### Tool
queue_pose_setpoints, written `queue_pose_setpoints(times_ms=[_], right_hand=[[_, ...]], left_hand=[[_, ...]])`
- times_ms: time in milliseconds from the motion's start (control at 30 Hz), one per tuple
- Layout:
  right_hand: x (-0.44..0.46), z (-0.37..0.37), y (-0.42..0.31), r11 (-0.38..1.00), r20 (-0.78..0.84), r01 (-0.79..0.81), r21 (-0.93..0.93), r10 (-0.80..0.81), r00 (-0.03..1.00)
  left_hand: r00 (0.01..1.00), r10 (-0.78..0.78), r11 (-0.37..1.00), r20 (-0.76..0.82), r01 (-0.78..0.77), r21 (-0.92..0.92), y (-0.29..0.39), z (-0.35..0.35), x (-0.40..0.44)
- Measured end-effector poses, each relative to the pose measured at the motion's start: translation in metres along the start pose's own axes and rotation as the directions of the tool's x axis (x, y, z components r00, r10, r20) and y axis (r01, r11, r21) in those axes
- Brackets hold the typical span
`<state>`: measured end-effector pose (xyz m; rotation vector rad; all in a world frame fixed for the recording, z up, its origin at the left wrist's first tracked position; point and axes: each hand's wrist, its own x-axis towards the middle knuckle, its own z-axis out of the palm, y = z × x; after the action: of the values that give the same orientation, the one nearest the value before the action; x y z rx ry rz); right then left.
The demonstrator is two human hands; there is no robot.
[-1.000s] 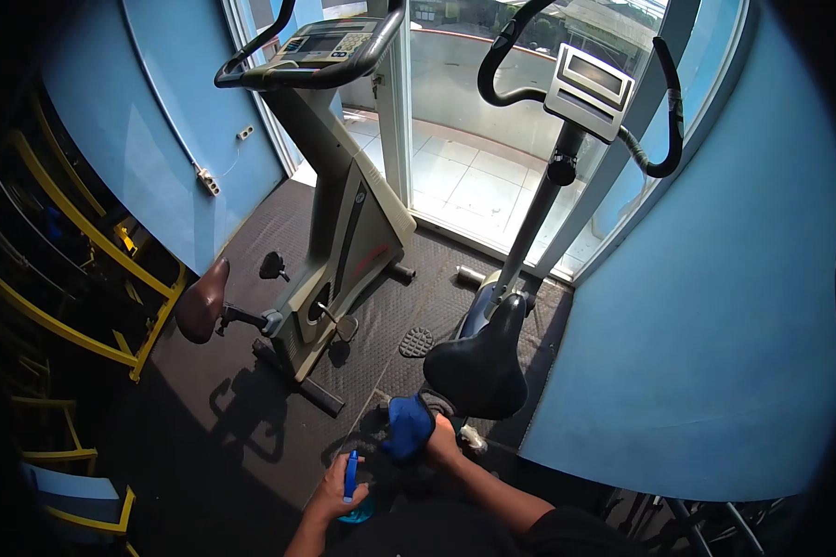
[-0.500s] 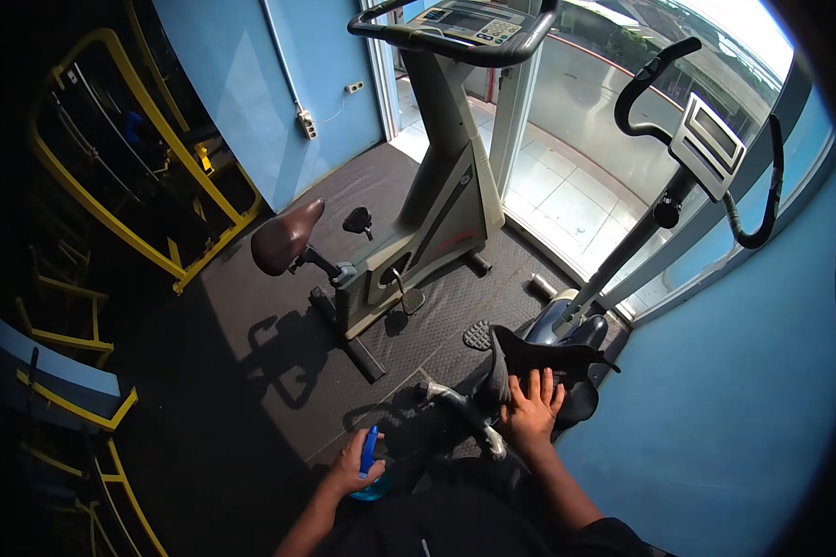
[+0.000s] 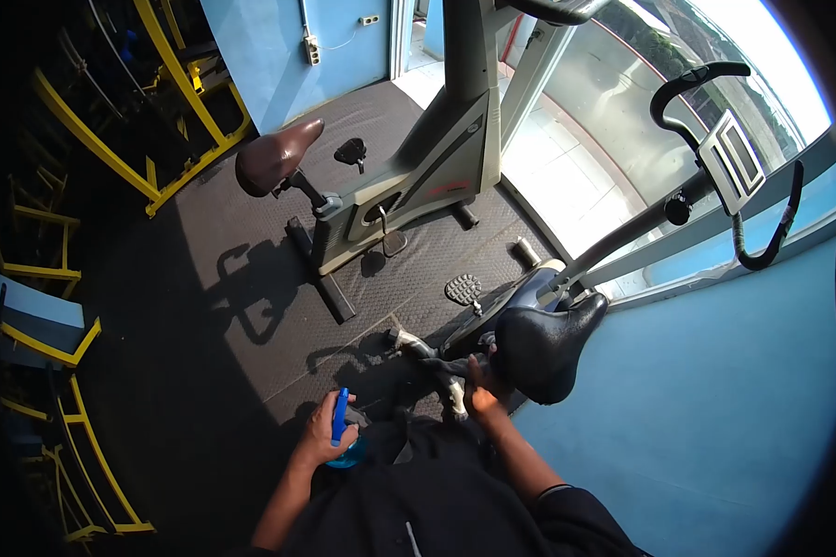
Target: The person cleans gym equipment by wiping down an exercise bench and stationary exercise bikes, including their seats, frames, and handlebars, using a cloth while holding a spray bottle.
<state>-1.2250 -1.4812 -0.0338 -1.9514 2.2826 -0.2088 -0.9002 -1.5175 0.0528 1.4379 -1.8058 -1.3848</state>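
My left hand [image 3: 323,430] is wrapped round a spray bottle [image 3: 341,418] with a blue trigger head and blue-green liquid at its base. Just left of the black bike seat [image 3: 543,353], my right hand [image 3: 483,392] is closed on a dark cloth [image 3: 455,366], which hangs over the bike's rear part. The seat's top is bare and glossy. White wrapping covers parts of the bike's rear foot [image 3: 457,399]. Part of the cloth and some of my right fingers are hard to make out.
A second exercise bike [image 3: 409,200] with a brown seat [image 3: 279,158] stands ahead to the left. Yellow-framed gym machines [image 3: 190,88] line the left side. A blue wall [image 3: 697,399] rises close on the right, beside the glass door and the handlebar console [image 3: 732,162].
The dark cloth, spread over the seat under my open right hand half a second ago, is now off it and gathered in that hand, lower left. The view has shifted; my left hand keeps the bottle.
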Motion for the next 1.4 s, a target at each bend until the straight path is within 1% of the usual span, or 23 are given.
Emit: queue_pose_setpoints(times_ms=[33,133,200,233,300,367,467,533,567,633,667,800,867,933,967,1067,1133,1233,1267,1300,1333,1367,1400], right_hand=[[-0.013,0.01,0.005,1.0,0.011,0.002,-0.002,-0.002,1.0],[-0.039,0.02,0.015,0.976,-0.041,-0.122,0.18,0.131,0.991],[-0.03,-0.003,0.026,0.968,-0.011,-0.049,0.247,0.053,0.999],[-0.01,-0.011,0.021,0.926,0.125,-0.227,0.303,0.197,0.972],[0.031,-0.026,0.013,0.762,0.383,-0.578,0.292,0.461,0.801],[0.018,0.001,-0.004,0.83,0.111,-0.482,0.28,0.471,0.875],[-0.03,0.018,-0.022,0.977,-0.12,-0.113,0.182,0.136,0.983],[-0.052,0.007,-0.039,0.984,0.077,-0.083,0.155,0.071,0.994],[-0.051,0.007,-0.037,0.985,0.077,-0.079,0.15,0.068,0.995],[-0.048,0.008,-0.033,0.983,0.04,-0.057,0.173,0.051,0.998],[-0.039,0.01,-0.027,0.98,-0.097,-0.033,0.194,0.053,0.994],[-0.025,0.013,-0.032,0.962,-0.06,-0.151,0.228,0.168,0.984],[-0.032,0.032,-0.048,0.99,-0.186,-0.138,0.001,0.135,0.973],[-0.051,0.057,-0.05,0.997,-0.161,-0.073,-0.015,0.069,0.984],[-0.058,0.068,-0.049,0.997,-0.046,-0.07,-0.041,0.068,0.997],[-0.051,0.032,-0.067,1.0,0.051,-0.003,-0.004,0.004,0.999],[-0.049,0.047,-0.068,0.999,-0.054,-0.031,0.021,0.032,0.998],[-0.049,0.051,-0.084,0.995,-0.035,-0.089,-0.053,0.088,0.996],[-0.057,0.084,-0.08,0.998,-0.13,-0.06,-0.031,0.055,0.99],[-0.066,0.093,-0.091,0.912,0.163,-0.229,0.34,0.183,0.97],[-0.068,0.109,-0.103,0.767,0.527,-0.521,0.374,0.287,0.8],[-0.081,0.122,-0.117,0.769,0.611,-0.537,0.345,0.25,0.751],[-0.095,0.126,-0.135,0.824,0.617,-0.457,0.336,0.175,0.768]], left_hand=[[1.0,0.015,0.999,0.003,-0.015,0.03,-0.005,-0.002,-0.003],[0.999,0.014,0.996,0.029,-0.016,0.087,-0.014,-0.007,-0.007],[0.999,0.009,0.994,0.032,-0.012,0.105,-0.015,-0.006,-0.007],[0.999,0.0,0.995,0.032,-0.003,0.103,-0.014,-0.004,-0.007],[0.996,0.032,0.991,0.084,-0.043,0.127,-0.009,-0.003,-0.004],[0.991,0.015,0.989,0.136,-0.035,0.145,0.005,-0.002,0.0],[0.983,0.022,0.989,0.182,-0.048,0.143,0.014,0.004,0.006],[0.975,0.013,0.992,0.22,-0.041,0.12,0.014,0.008,0.008],[0.976,0.014,0.993,0.217,-0.04,0.115,0.014,0.01,0.009],[0.976,0.028,0.995,0.215,-0.048,0.088,0.015,0.009,0.007],[0.977,0.028,0.995,0.213,-0.048,0.089,0.015,0.007,0.007],[0.978,0.009,0.996,0.21,-0.028,0.088,0.01,-0.001,-0.002],[0.978,0.011,0.996,0.209,-0.03,0.087,0.006,-0.009,-0.008],[0.979,0.0,0.993,0.202,-0.023,0.113,0.0,-0.017,-0.016],[0.984,0.018,0.994,0.175,-0.036,0.103,-0.011,-0.02,-0.022],[0.99,0.006,0.996,0.14,-0.019,0.091,-0.016,-0.045,-0.041],[0.995,0.002,0.997,0.099,-0.009,0.075,-0.031,-0.057,-0.057],[0.998,0.053,0.994,0.029,-0.055,0.091,-0.054,-0.079,-0.075],[0.996,0.088,0.989,0.0,-0.088,0.117,-0.061,-0.086,-0.081],[0.998,0.064,0.992,-0.01,-0.062,0.106,-0.066,-0.093,-0.084],[0.996,0.092,0.99,0.009,-0.093,0.105,-0.069,-0.1,-0.085],[0.997,0.064,0.993,0.036,-0.068,0.098,-0.07,-0.107,-0.086],[0.997,0.036,0.995,0.066,-0.042,0.095,-0.07,-0.113,-0.087]])
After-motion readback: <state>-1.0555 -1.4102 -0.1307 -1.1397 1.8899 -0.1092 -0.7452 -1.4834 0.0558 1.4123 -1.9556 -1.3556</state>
